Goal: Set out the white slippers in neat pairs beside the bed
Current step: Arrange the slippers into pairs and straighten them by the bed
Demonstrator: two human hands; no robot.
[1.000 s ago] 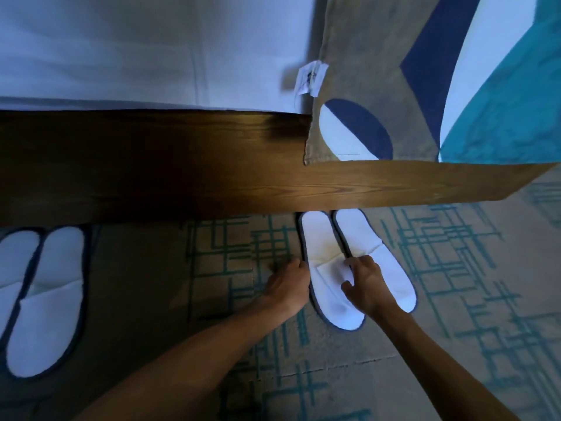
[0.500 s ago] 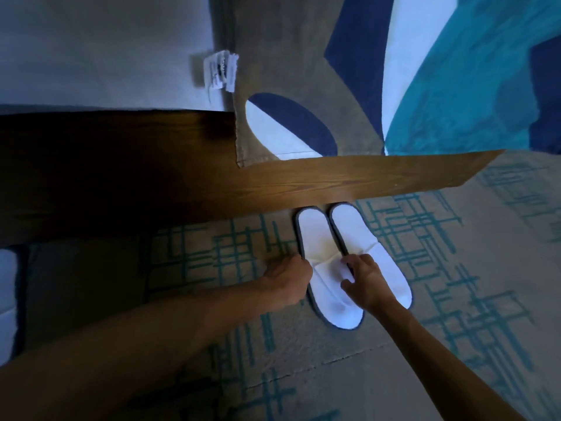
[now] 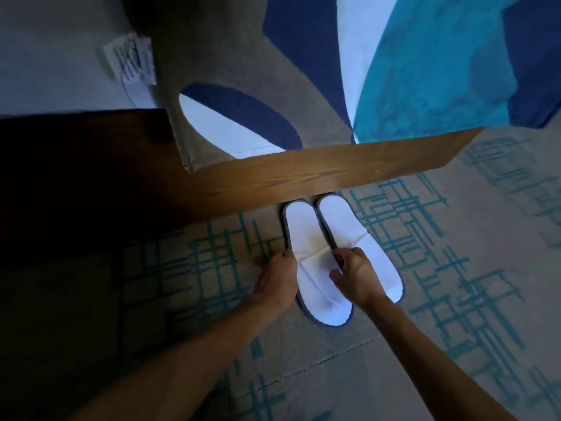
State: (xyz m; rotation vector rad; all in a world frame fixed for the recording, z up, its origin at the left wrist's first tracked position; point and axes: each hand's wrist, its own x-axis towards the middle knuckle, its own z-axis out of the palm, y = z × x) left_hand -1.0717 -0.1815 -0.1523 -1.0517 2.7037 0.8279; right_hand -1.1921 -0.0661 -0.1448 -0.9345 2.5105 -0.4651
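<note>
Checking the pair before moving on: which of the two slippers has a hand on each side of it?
The left slipper: left hand at its outer edge, right hand at its inner edge. The right slipper has no hand on its far side.

**Both hands low and close together**

I see both my arms bare and stretched forward and down. My left hand (image 3: 277, 279) is curled, knuckles up, its fingertips (image 3: 287, 254) pressed down at the front. My right hand (image 3: 353, 276) is just beside it, also bent, with thumb and forefinger drawn together in a pinch. The two forearms come in from the lower edge and converge.
</note>
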